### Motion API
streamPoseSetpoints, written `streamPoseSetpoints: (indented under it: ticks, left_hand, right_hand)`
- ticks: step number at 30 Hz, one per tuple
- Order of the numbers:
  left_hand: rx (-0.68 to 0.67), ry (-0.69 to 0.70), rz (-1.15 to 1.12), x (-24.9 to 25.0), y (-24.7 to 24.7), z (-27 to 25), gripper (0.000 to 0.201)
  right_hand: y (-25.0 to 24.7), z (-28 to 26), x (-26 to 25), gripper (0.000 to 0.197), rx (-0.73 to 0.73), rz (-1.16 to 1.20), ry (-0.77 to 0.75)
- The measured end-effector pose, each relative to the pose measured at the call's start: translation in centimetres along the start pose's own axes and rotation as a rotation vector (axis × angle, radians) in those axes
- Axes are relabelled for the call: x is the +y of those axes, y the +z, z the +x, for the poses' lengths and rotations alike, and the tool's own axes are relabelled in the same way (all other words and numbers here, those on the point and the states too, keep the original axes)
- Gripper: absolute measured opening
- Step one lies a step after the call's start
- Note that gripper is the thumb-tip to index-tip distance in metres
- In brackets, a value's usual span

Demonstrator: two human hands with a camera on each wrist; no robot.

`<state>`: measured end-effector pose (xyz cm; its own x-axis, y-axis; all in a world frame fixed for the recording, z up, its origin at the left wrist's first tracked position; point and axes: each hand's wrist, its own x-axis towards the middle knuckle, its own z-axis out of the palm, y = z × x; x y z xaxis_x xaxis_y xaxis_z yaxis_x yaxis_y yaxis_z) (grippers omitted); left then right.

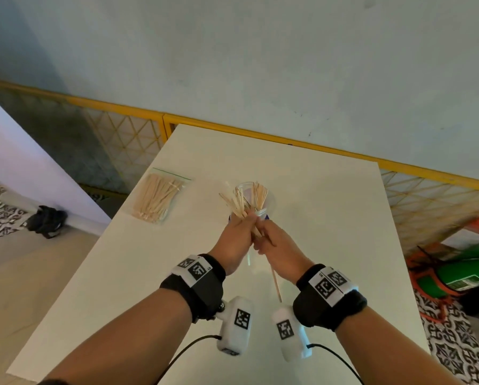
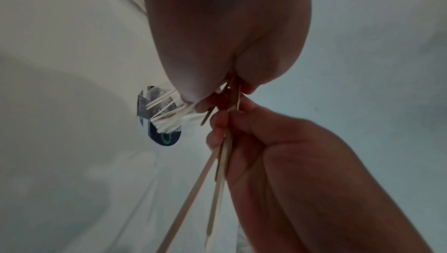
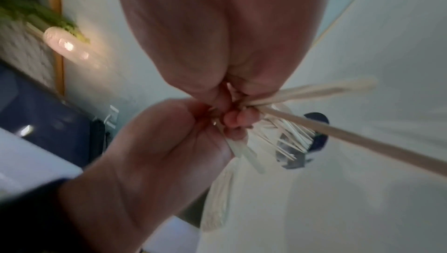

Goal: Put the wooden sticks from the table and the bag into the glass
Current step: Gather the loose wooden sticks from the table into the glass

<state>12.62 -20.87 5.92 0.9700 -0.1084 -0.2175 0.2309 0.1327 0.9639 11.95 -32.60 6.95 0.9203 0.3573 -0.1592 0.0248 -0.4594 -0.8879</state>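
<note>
Reaching forward over the white table [image 1: 316, 218], both forearms converge so the two hands meet just in front of the glass [image 1: 268, 202]. The left hand [image 1: 237, 240] is clenched around a fanned bundle of wooden sticks [image 1: 237, 205], whose far ends spread out over the glass rim. The right hand [image 1: 281, 250] sits knuckle to knuckle against it, fingers curled and pinching a few long sticks [image 1: 276, 282] that trail back toward the person, between the wrists. From the left wrist view, those fingertips [image 2: 217, 121] close on the sticks right where the left hand's grip ends. More sticks already stand in the glass, which rests on a dark coaster [image 3: 319, 121]. Farther left on the table lies the clear bag [image 1: 160, 198], flat, with many sticks packed inside. Both wrists wear black bands with white marker blocks.
</note>
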Motion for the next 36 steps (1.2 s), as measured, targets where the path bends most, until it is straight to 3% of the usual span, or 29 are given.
streamPoseSetpoints:
  ticks: [5,9,11,16,18,22,31,36]
  left_hand:
    - [0.035,0.182,-0.015,5.5,-0.8,1.9,0.032]
    - [0.076,0.414,0.037,12.0,-1.0,5.2,0.028]
    - [0.072,0.454,0.032,13.7,-1.5,6.9,0.023]
    - [0.091,0.353,0.035,10.3,-2.9,9.7,0.024]
    - [0.113,0.277,-0.015,7.7,-3.2,10.0,0.024]
    - [0.152,0.184,-0.061,4.3,-3.2,10.7,0.021]
    - [0.085,0.277,0.144,3.9,-4.2,12.0,0.011]
    - [0.012,0.299,0.182,3.5,-2.0,11.9,0.009]
  right_hand:
    - [-2.5,2.9,-4.5,0.051,0.188,0.160,-0.144]
    - [-5.2,7.7,-8.6,0.036,0.293,0.184,-0.266]
    - [-5.9,9.6,-9.8,0.036,0.300,0.209,-0.307]
    - [-4.5,11.9,-7.7,0.042,0.219,0.273,-0.248]
    - [-3.3,12.5,-5.4,0.031,0.183,0.233,-0.206]
    - [-1.8,13.3,-1.6,0.028,0.189,0.071,-0.138]
    - [-2.6,12.3,1.4,0.031,0.360,0.060,-0.042]
    - [-2.3,11.0,1.2,0.040,0.340,0.075,-0.019]
